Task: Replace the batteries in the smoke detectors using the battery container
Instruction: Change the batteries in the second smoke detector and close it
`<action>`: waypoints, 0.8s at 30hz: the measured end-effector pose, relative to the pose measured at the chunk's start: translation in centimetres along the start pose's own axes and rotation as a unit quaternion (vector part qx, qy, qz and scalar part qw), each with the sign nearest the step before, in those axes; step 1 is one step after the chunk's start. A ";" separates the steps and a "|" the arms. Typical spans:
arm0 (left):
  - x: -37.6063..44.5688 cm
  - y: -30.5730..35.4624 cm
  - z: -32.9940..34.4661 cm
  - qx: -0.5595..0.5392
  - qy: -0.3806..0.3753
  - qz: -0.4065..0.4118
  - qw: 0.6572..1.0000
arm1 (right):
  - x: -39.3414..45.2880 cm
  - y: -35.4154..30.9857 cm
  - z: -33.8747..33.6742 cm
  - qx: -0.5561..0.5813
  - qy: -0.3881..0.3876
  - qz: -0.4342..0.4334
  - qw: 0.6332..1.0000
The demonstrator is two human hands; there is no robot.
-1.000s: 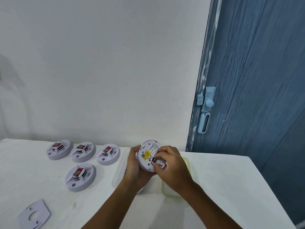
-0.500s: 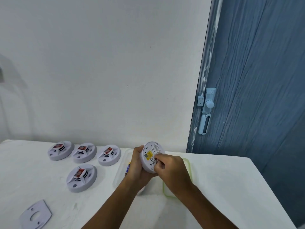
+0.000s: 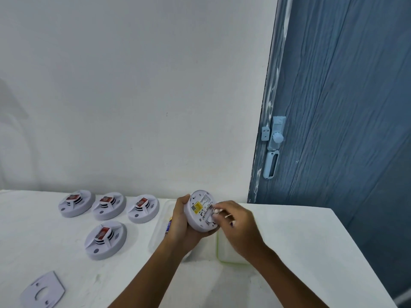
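White table [image 3: 300, 236]: fills the lower part of the head view, up against a pale wall; a blue door [image 3: 344, 107] with a pale lock [image 3: 274, 138] stands at the right
Held smoke detector [image 3: 201, 211]: lower centre, lifted off the table and tilted so its back faces the camera; a yellow label and printed text show on that back
Left hand [image 3: 180, 225]: fingers curled round the left rim of the held smoke detector, gripping it
Right hand [image 3: 238, 223]: fingertips pinched on a small part at the back of the detector; what that part is cannot be told
Battery container [image 3: 159, 227]: clear, on the table just behind the hands, mostly hidden; its green-rimmed lid [image 3: 224, 252] lies beside it under the right wrist
Other smoke detectors: three in a row at left [image 3: 75, 203] [image 3: 109, 205] [image 3: 143, 208]; a fourth [image 3: 105, 240] nearer the camera
Mounting plate [image 3: 43, 291]: flat, lower left corner
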State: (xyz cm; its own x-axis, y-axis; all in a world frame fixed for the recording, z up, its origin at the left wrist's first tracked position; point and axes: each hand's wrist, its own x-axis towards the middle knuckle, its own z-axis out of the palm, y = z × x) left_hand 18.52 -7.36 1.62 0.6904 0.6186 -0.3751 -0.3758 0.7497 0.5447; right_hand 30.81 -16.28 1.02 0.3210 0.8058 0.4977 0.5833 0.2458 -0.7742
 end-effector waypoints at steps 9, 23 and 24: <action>-0.7 1.0 0.3 -0.052 0.006 -0.012 0.999 | -0.9 5.4 -4.4 -0.144 -0.023 0.287 0.947; -3.5 3.6 -2.0 -0.052 -0.010 0.027 0.998 | 0.7 2.6 -1.9 -0.183 -0.078 0.248 0.948; -3.9 4.0 -2.5 -0.052 -0.006 0.033 0.998 | 1.0 2.1 -1.4 -0.162 -0.080 0.235 0.955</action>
State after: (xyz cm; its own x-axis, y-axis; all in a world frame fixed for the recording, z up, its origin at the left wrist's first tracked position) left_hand 12.83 -6.17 3.38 0.6694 0.6645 -0.3321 -0.4822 0.7287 0.4862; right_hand 33.36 -15.75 0.45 0.5019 0.8641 0.0386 0.6107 -0.3225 -0.7232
